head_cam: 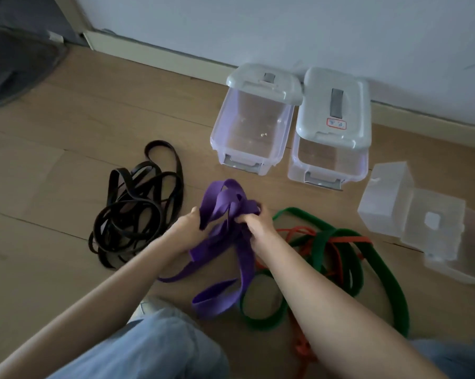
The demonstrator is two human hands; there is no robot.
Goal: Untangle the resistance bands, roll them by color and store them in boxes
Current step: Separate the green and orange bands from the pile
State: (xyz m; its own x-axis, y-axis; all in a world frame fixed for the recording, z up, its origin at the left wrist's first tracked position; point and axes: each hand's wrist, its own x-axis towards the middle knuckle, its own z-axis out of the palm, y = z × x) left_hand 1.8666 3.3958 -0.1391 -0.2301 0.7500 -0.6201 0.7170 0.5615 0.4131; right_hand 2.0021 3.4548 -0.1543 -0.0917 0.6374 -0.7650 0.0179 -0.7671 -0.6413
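- Holding the purple resistance band [225,214] bunched above the floor [53,187], my left hand [188,228] and right hand [254,224] both curled tight around its folds.
- Black bands [137,203] piled to my left.
- Green band [367,258] and orange band [312,242] tangled on my right.
- Two clear boxes [250,132] near the wall.

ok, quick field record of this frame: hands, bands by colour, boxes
left hand: grips purple band
right hand: grips purple band bunch
purple band: partly lifted, loose loops trailing on floor
black bands: separate pile on floor, left
green band: on floor right, tangled with orange band
grey-lid boxes: two by the wall, lids ajar, no bands inside
clear box: far right, blurred
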